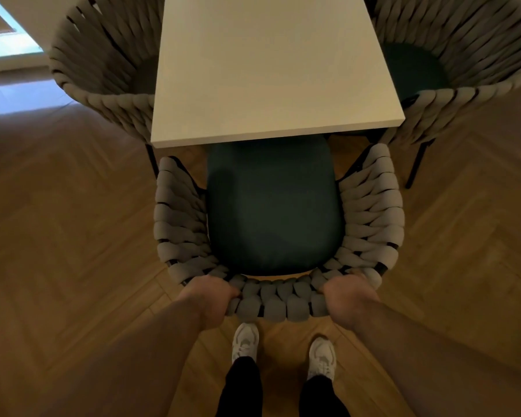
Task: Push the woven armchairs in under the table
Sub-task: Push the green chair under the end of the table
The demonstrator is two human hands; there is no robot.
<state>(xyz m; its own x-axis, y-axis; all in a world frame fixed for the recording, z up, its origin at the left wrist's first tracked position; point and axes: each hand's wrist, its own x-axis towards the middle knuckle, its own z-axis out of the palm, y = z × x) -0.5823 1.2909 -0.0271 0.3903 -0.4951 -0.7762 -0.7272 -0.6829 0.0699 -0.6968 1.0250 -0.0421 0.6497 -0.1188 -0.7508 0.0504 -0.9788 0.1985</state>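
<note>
A herringbone wood floor (73, 236) runs under everything, dim and warm, with a white table (268, 70) ahead of me. I am working the near armchair (370, 206). Its back rim is just in front of my feet, and its dark green seat cushion (271, 206) has only the front edge under the table's near end, so most of the chair stands out in the room.

My left hand (211, 296) grips the woven back rim at its left corner and my right hand (343, 299) grips it at the right. The fingers of both curl over the rim and down inside it, so I cannot see the tips.

I judge the push on this chair is barely begun. The next move needs an even, straight shove from both hands. The arm ends sit close to the table's corners and dark legs, and a skewed push could catch one.

The left armchair (103, 70) and right armchair (463, 55) flank the long sides with their seats partly under the top. Whether they are in far enough I cannot tell.

Pale daylight from a glazed opening (6, 40) washes the floor at upper left. My white shoes (245, 341) stand apart behind the chair.
</note>
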